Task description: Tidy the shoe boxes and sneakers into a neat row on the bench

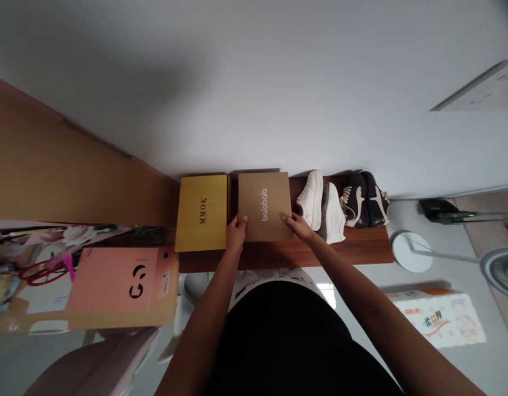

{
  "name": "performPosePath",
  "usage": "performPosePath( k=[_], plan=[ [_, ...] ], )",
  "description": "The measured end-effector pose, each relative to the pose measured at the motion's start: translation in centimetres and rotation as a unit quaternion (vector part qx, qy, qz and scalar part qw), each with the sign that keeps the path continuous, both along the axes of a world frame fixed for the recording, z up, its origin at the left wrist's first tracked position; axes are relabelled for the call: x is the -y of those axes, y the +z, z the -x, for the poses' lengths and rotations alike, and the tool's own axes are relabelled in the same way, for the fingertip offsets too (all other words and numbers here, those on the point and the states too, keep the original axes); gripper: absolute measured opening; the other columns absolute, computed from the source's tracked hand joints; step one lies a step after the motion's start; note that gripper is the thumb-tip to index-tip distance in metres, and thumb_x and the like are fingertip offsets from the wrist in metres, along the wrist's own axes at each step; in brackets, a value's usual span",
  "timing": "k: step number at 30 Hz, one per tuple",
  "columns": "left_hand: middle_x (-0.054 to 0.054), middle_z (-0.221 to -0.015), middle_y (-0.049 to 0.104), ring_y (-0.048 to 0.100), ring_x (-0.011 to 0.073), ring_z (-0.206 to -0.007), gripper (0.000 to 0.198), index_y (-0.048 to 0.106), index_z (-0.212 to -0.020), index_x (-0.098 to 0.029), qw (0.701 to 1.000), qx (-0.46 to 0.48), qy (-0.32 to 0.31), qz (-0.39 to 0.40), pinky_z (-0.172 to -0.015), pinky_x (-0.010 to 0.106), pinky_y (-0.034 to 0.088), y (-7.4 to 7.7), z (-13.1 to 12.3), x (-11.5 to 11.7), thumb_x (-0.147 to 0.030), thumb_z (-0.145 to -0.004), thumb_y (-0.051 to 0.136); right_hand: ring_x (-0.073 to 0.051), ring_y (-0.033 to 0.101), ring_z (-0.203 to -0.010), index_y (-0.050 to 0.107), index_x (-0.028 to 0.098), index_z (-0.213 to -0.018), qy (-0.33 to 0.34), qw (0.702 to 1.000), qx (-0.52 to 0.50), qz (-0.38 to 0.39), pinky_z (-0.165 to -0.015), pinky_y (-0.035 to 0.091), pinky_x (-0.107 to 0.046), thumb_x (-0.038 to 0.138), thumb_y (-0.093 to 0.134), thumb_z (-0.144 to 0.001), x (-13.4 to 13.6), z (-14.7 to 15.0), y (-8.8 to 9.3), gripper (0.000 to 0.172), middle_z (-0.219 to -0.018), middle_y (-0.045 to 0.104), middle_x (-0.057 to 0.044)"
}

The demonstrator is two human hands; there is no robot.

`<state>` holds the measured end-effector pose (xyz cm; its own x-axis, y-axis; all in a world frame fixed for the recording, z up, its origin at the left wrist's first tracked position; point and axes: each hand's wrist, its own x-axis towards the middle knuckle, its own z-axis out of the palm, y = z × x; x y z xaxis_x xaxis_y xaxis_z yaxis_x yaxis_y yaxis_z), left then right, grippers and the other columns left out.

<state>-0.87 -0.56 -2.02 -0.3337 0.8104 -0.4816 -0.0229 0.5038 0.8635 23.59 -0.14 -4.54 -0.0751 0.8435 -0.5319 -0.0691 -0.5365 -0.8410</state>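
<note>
A brown shoebox (262,201) marked "balabala" sits over a dark reddish wooden shelf top (340,250). My left hand (236,232) grips its near left corner, thumb on the lid. At the right side, my right hand (299,224) clasps it the same way, thumb on top and fingers down the side. To its left stands a yellow box (200,214) lettered "MMOK". Right of the shoebox lies a pair of white sneakers (313,198), one partly beside my right hand. Farther right is a pair of dark brown and cream shoes (356,201).
A white wall (278,82) rises behind the shelf. On the left, a desk holds a pink box (113,278), red scissors (43,273) and clutter. A pink chair (92,363) is below. To the right are a fan (501,269) and a tissue pack (439,319) on the floor.
</note>
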Motion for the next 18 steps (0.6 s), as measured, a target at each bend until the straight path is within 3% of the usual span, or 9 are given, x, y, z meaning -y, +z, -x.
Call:
performPosePath(
  k=[9,18],
  plan=[
    [0.009,-0.126,0.073,0.063,0.0286,-0.126,0.041,0.073,-0.121,-0.020,1.000,-0.015,0.004,0.006,-0.114,0.041,0.042,-1.4,0.3,-0.4,-0.037,-0.083,0.075,-0.023,0.070,-0.100,0.070,0.018,-0.112,-0.013,1.000,0.023,0.017,-0.092,0.054,-0.036,0.046,0.069,-0.073,-0.6,0.5,-2.2,0.048,-0.109,0.077,-0.006],
    [0.011,-0.130,0.071,0.062,0.0272,-0.127,0.042,0.071,-0.124,-0.019,0.999,-0.028,-0.006,0.015,-0.115,0.041,0.041,-2.0,0.3,-0.6,-0.037,-0.086,0.072,-0.024,0.070,-0.101,0.069,0.017,-0.114,-0.014,0.999,0.044,0.013,-0.093,0.054,-0.037,0.045,0.066,-0.073,-0.8,1.0,-3.0,0.050,-0.110,0.076,-0.008]
  ],
)
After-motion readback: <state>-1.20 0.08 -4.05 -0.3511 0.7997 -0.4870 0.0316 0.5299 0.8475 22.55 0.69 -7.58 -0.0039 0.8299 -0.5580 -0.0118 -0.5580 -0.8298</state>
